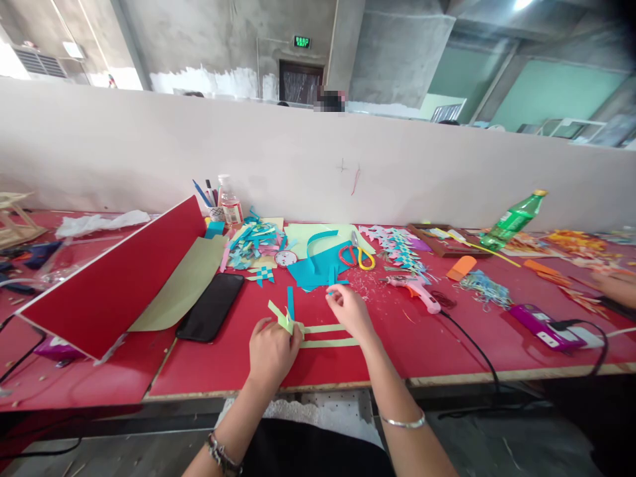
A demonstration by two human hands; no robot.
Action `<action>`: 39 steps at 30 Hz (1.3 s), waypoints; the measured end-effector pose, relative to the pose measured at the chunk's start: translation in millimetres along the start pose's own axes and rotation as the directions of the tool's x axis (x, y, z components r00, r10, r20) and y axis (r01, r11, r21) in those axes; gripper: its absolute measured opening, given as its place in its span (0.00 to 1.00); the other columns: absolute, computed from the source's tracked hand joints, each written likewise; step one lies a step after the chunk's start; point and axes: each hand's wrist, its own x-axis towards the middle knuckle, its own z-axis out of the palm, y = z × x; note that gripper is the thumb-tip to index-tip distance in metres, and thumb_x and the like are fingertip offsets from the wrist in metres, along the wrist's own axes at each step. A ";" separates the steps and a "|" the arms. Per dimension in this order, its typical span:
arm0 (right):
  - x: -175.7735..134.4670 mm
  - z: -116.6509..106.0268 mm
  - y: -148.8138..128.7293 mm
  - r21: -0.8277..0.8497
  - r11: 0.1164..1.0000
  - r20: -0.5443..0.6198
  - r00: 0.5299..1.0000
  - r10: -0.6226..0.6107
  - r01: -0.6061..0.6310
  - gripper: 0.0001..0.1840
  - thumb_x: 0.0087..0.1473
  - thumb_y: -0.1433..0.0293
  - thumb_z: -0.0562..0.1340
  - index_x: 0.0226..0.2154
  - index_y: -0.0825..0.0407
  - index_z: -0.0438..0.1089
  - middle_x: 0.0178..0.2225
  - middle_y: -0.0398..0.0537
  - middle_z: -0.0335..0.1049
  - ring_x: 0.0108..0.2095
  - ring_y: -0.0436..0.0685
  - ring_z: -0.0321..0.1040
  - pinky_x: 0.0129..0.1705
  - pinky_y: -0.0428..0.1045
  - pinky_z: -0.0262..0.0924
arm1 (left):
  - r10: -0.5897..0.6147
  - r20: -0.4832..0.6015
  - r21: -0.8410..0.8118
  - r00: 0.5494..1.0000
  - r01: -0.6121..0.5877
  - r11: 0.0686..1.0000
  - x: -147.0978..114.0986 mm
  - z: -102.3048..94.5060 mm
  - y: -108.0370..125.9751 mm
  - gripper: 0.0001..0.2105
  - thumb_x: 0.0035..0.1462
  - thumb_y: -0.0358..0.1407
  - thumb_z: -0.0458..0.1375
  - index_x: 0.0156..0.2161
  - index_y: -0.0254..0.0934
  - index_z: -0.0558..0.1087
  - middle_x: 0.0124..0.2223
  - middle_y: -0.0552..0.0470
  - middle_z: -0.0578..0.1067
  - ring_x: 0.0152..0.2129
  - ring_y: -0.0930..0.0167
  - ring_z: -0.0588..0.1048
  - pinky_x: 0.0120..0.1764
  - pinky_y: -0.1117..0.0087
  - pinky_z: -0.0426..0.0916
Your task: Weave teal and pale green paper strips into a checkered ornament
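Close to the table's front edge, my left hand [274, 348] is closed on light green paper strips [325, 328], pressing them near the tabletop. Two of these strips stretch out to the right, and another sticks up past my fingers. A blue paper strip [291, 303] rises beside the same hand. My right hand [350, 310] is in a pinch at the near edge of the blue paper sheets [311, 270], with a narrow blue strip [332, 275] at its fingertips. Red-and-yellow scissors [358, 255] lie on the sheets just beyond. A small blue-and-green woven piece [262, 274] rests further left.
A black phone [211, 308] and a red upright board [119, 278] stand left. Paper scraps [258, 242] lie behind. On the right are a pink glue gun [415, 291] with its cord, a purple power strip [546, 328], a green bottle [517, 218] and another person's hand [619, 288].
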 end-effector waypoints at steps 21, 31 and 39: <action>27.2 5.3 24.4 -0.251 0.957 -0.083 0.988 0.130 -0.147 0.09 0.46 0.69 0.58 0.33 0.54 0.66 0.30 0.49 0.69 0.32 0.55 0.66 0.29 0.45 0.54 | -0.012 0.017 0.009 1.000 0.012 1.000 -2.0 1.1 -2.3 0.18 0.53 0.35 0.47 0.15 0.35 0.68 0.16 0.50 0.70 0.16 0.71 0.69 0.35 0.68 0.62; -27.4 -3.6 -2.4 -0.061 0.908 0.014 0.910 -0.414 0.414 0.14 0.55 0.67 0.49 0.30 0.51 0.69 0.33 0.50 0.70 0.34 0.54 0.66 0.36 0.48 0.59 | 0.003 0.030 -0.012 1.000 -0.003 1.000 -0.4 -0.3 -3.0 0.18 0.53 0.35 0.47 0.15 0.35 0.67 0.15 0.50 0.70 0.15 0.71 0.69 0.33 0.68 0.62; -63.0 12.5 -6.8 -0.097 0.860 0.151 0.861 -0.485 0.502 0.16 0.51 0.76 0.52 0.40 0.50 0.68 0.43 0.49 0.67 0.44 0.56 0.62 0.45 0.53 0.60 | 0.021 0.048 -0.012 0.999 -0.021 1.000 -1.2 0.3 -3.8 0.17 0.54 0.35 0.47 0.16 0.35 0.66 0.16 0.50 0.70 0.17 0.70 0.70 0.31 0.69 0.61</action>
